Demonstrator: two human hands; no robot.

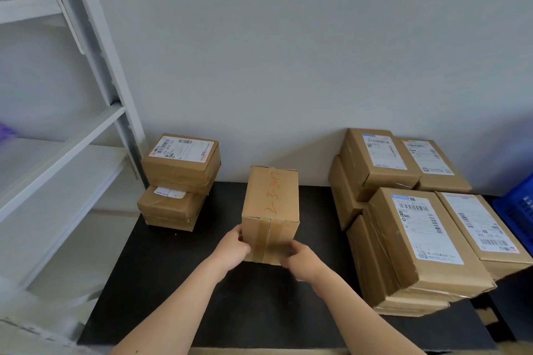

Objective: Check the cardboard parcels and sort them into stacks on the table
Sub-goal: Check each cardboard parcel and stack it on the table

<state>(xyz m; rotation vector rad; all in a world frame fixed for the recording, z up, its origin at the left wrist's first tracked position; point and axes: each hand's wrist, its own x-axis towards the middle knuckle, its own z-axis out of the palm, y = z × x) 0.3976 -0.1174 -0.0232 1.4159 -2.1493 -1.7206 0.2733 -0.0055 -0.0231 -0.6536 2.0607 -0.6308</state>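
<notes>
- White metal shelving [72,153] fills the left side, its upper bays cut off by the frame. A purple scrap [5,131] sits at the very edge, too blurred to name.
- Next comes the left stack [178,179]: small cardboard parcels piled against the wall at the back left corner of the black table [173,282]. The top one shows a white label, and the lower ones sit slightly askew.
- Now the left hand [233,248]. It grips the near left corner of the centre parcel [271,199], with the thumb on the taped front face and the fingers wrapped round the side, out of sight.
- That centre parcel stands mid-table, well apart from both piles. It's plain brown, with orange handwriting along the top and a tape strip down the near face. Its base is hidden behind the hands, so I can't tell whether it rests on the table.
- The right hand [302,262] is on the parcel's lower right front. It's smeared by motion, but the fingers look curled onto the cardboard, holding it.
- The right stacks [403,225] are larger labelled parcels in four piles pressed together, two behind and two in front. The label print is too small to read.
- Far right there's a blue crate [516,210], only a corner of it in view.
</notes>
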